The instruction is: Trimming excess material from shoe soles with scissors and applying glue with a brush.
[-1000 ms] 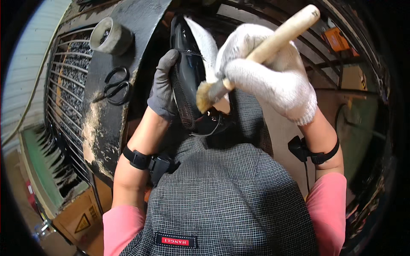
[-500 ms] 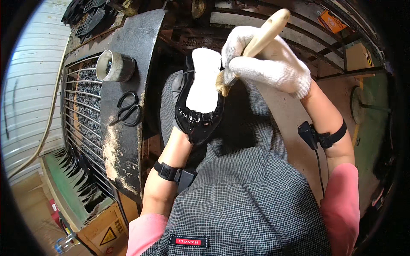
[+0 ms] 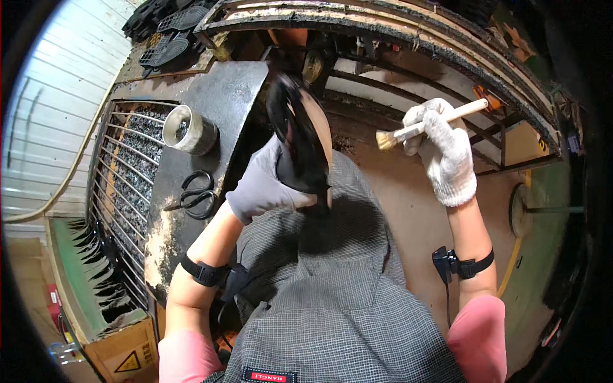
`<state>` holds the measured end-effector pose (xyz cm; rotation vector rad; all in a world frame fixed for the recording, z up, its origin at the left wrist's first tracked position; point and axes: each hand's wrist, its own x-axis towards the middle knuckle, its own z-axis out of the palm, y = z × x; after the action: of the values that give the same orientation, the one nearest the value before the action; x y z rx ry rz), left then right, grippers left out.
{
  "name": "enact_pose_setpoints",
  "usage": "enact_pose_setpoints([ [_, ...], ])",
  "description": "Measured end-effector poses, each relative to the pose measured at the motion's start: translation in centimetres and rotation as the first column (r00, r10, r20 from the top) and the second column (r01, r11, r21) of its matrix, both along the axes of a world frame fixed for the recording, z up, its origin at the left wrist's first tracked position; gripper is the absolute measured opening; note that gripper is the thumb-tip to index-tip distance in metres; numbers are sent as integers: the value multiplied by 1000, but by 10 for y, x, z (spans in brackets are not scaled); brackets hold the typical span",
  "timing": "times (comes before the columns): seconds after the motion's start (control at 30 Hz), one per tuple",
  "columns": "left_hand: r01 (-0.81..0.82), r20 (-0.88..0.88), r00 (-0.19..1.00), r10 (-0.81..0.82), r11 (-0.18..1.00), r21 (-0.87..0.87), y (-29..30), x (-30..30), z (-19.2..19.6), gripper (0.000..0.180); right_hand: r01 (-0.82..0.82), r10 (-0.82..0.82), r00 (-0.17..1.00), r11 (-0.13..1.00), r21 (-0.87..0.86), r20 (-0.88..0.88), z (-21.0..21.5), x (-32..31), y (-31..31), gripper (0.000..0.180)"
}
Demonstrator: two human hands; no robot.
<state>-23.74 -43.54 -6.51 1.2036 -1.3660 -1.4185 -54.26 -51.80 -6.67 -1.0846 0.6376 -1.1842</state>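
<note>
A black shoe [image 3: 299, 143], smeared by motion, is tipped on its side above my lap. Its pale sole side faces right. My left hand [image 3: 257, 185], in a grey glove, is closed around the shoe's near part. Off to the right, my right hand [image 3: 445, 150] wears a white knit glove. Its fingers grip a flat paintbrush [image 3: 407, 132] with a pale wooden handle. The yellowish bristles point left, apart from the shoe.
On the dark board at left stand a whitish cup [image 3: 199, 136] and black-handled scissors [image 3: 194, 196]. Beside it is a metal-barred rack [image 3: 131, 163]. Black soles [image 3: 167, 51] lie at the far left. A dark-framed rack [image 3: 396, 45] spans the far side.
The shoe has turned from its white bottom facing up onto its side. My right hand has drawn the brush away to the right, and the brush now lies nearer to level.
</note>
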Motion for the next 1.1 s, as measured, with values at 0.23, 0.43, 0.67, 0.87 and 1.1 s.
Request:
enact_pose_setpoints([
  [0.23, 261, 704, 680, 205, 829, -494, -11, -6, 6, 97, -169, 177, 978, 982, -79, 108, 38, 8, -24, 24],
  [0.43, 285, 726, 652, 216, 818, -499, -13, -7, 3, 99, -244, 241, 970, 968, -67, -42, 58, 19, -17, 24],
  [0.67, 318, 803, 588, 98, 885, -340, -14, -4, 4, 105, -255, 208, 942, 954, -160, -263, 82, 18, -19, 12],
  [0.87, 319, 767, 641, 18, 903, -288, -14, -2, 7, 111, -251, 113, 948, 840, -480, -298, 88, 18, -5, 9],
  [1.1, 336, 557, 820, -129, 898, -286, -8, 12, -8, 106, -238, 258, 966, 863, -446, -14, 77, 32, -9, 18],
])
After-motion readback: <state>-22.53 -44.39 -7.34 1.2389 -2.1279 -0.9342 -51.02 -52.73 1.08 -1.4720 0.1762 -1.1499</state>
